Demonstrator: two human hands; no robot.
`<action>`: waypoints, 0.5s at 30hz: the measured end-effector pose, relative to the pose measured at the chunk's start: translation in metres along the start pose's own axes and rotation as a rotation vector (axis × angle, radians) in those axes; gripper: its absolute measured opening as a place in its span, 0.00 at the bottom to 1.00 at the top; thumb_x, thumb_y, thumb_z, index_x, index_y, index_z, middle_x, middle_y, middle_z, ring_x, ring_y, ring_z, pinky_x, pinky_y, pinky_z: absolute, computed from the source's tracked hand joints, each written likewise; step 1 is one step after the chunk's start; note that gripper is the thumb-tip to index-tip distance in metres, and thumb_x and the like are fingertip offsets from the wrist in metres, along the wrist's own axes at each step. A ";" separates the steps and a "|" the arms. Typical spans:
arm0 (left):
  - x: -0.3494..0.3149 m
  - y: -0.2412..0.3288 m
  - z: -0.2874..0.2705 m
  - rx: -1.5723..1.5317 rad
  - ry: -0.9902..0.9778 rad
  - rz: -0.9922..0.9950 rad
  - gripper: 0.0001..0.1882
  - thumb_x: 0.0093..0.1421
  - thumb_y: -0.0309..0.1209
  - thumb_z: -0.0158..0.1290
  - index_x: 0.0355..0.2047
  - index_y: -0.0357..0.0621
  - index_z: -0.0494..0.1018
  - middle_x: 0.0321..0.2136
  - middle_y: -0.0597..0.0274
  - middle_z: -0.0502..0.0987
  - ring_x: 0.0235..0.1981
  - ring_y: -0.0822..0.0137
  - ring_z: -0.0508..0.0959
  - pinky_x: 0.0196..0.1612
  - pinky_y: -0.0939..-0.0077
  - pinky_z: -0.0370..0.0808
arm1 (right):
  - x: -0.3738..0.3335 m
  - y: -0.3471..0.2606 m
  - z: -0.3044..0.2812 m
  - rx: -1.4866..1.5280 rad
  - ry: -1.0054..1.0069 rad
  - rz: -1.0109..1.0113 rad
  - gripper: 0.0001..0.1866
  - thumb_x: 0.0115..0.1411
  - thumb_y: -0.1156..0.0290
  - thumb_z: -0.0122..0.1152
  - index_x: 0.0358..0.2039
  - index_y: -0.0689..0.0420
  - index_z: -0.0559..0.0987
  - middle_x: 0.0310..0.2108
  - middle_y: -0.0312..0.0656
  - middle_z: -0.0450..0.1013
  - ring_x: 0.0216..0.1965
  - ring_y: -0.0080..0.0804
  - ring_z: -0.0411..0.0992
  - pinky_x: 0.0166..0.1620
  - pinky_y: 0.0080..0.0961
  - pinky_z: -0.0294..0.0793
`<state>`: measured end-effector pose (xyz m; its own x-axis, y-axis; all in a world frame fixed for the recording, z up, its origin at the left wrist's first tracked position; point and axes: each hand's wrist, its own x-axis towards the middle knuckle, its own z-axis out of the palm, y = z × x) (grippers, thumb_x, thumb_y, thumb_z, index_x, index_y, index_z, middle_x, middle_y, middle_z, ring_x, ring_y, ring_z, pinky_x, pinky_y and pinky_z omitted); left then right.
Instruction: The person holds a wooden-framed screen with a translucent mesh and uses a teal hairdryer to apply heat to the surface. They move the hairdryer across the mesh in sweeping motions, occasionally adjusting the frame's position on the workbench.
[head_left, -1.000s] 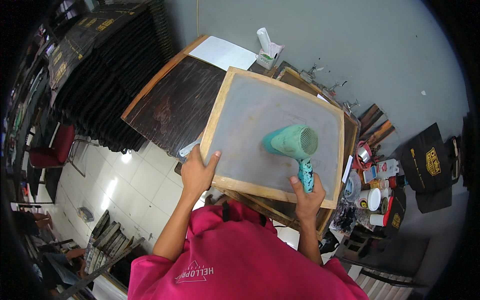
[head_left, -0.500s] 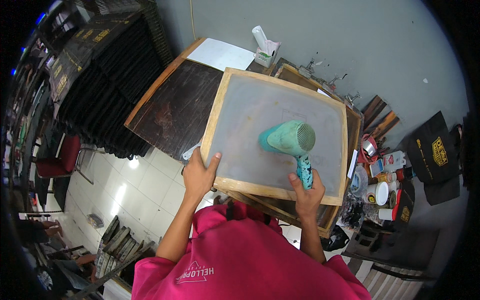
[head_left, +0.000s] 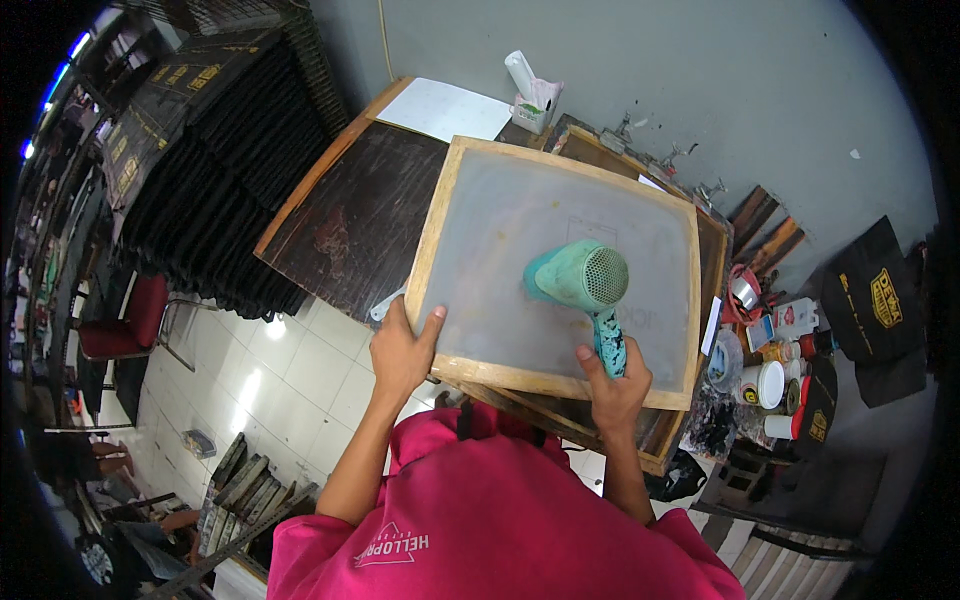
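Note:
A wooden-framed silk screen [head_left: 480, 230] with pale grey mesh lies over the table in front of me. My left hand [head_left: 403, 352] grips the frame's lower left corner, its thumb on the inner edge. In my right hand [head_left: 617, 388] is a worn teal hair dryer [head_left: 578, 272], held by its dark-speckled handle. The dryer's barrel is over the mesh, right of centre, with its round grille turned toward me and its nozzle end to the left. Faint outlined marks show on the mesh behind the dryer.
A dark wooden table [head_left: 340, 215] carries a white sheet [head_left: 443, 108] and a tissue box [head_left: 537, 105]. Metal hinge clamps stand by the wall. Tubs and bottles [head_left: 765, 385] crowd the right. Stacked black bags [head_left: 210, 170] rise at the left, near a red chair [head_left: 125, 318].
The hair dryer has shifted very slightly to the right and tilted a little. Both hands keep their grips, and the whole view has moved slightly.

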<state>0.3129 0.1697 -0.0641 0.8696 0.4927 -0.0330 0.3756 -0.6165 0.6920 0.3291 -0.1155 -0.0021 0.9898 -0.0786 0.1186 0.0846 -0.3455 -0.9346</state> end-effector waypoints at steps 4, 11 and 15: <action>0.001 0.002 -0.001 -0.011 0.000 0.001 0.33 0.65 0.57 0.55 0.50 0.36 0.72 0.35 0.34 0.81 0.38 0.36 0.83 0.44 0.48 0.76 | 0.001 0.002 0.002 -0.020 0.022 -0.052 0.19 0.61 0.59 0.75 0.36 0.62 0.78 0.22 0.30 0.70 0.26 0.18 0.65 0.31 0.22 0.69; 0.000 0.000 -0.001 -0.014 -0.017 -0.006 0.33 0.65 0.57 0.54 0.49 0.35 0.72 0.36 0.34 0.81 0.39 0.35 0.82 0.44 0.48 0.76 | 0.002 0.007 -0.001 -0.006 0.014 -0.032 0.19 0.61 0.58 0.75 0.36 0.62 0.78 0.22 0.30 0.70 0.25 0.18 0.65 0.30 0.23 0.68; 0.002 -0.002 0.003 0.014 0.008 0.012 0.33 0.65 0.58 0.54 0.50 0.35 0.72 0.37 0.33 0.81 0.39 0.35 0.82 0.45 0.47 0.76 | 0.005 0.006 -0.002 -0.019 0.014 -0.033 0.19 0.61 0.58 0.75 0.35 0.62 0.78 0.22 0.31 0.70 0.25 0.18 0.65 0.30 0.23 0.69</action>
<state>0.3145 0.1703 -0.0677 0.8715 0.4901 -0.0193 0.3700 -0.6310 0.6818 0.3341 -0.1198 -0.0066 0.9848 -0.0798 0.1541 0.1148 -0.3661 -0.9235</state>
